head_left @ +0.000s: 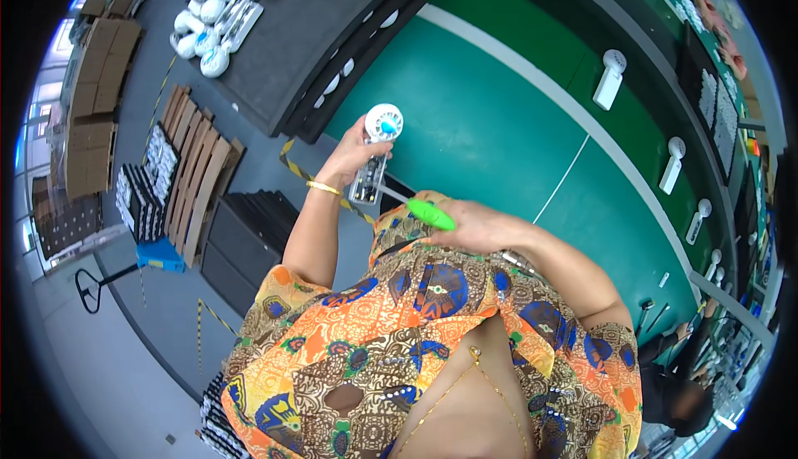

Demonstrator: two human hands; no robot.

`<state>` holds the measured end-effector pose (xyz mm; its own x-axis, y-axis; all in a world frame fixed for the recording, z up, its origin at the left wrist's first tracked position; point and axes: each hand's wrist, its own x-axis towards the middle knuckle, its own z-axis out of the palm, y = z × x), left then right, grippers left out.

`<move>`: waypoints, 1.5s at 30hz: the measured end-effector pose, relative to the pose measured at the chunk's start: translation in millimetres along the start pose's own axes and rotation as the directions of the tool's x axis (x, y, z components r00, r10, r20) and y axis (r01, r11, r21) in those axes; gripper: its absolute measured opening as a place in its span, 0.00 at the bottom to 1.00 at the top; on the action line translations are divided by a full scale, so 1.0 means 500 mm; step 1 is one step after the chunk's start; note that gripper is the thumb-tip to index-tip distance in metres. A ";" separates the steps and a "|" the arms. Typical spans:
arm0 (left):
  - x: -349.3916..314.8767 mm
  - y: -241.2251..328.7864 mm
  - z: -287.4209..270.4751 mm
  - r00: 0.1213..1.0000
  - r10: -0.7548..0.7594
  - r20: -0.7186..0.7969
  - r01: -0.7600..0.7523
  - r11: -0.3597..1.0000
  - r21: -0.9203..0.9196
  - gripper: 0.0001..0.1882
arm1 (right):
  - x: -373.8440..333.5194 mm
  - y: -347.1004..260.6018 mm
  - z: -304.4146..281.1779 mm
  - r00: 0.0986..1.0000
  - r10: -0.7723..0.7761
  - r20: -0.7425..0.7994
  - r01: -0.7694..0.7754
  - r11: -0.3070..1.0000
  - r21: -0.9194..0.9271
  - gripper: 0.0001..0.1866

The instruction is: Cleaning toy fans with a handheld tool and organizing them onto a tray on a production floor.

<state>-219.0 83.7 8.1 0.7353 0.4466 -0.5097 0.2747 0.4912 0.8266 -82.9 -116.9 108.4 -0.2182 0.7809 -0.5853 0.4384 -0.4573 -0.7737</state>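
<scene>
My left hand [353,158] is closed round a small white handheld fan [384,120], its round grille up. The handle is uncovered toward me and shows dark parts inside, too small to name. In my right hand [475,226] is a screwdriver [431,214] with a bright green grip, pinched between the fingers. Its thin shaft points left to the uncovered handle; whether the tip touches it I cannot make out. Both hands are at the near left end of the green work surface [465,118].
Several white fans [613,64] lie spaced along a dark green strip beyond a pale rail [540,56]. At the upper left, more fans [212,31] crowd a black tray stack [291,35]. Wooden pallets [195,160], a blue pallet jack [160,255] and cartons [96,98] stand left. Another person [682,397] is at right.
</scene>
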 end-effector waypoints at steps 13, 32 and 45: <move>0.384 0.167 0.227 0.926 0.352 0.133 -0.377 0.873 0.310 0.33 | -0.104 0.140 -0.091 0.972 0.160 -0.171 -0.007 0.747 0.665 0.10; 0.333 0.396 -0.162 0.151 0.950 -0.274 0.269 0.227 0.936 0.31 | -0.022 0.203 0.014 0.947 0.180 -0.264 0.044 0.746 0.665 0.08; 0.259 0.357 -0.249 0.303 0.945 -0.120 -0.462 0.256 0.849 0.37 | 0.058 0.073 0.008 0.891 0.181 -0.416 0.115 0.797 0.593 0.14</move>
<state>-151.7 322.3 60.0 0.4082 0.6895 0.5983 0.2571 -0.7157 0.6493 -76.9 -112.5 62.2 0.2474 0.7902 -0.5607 -0.1927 -0.5270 -0.8277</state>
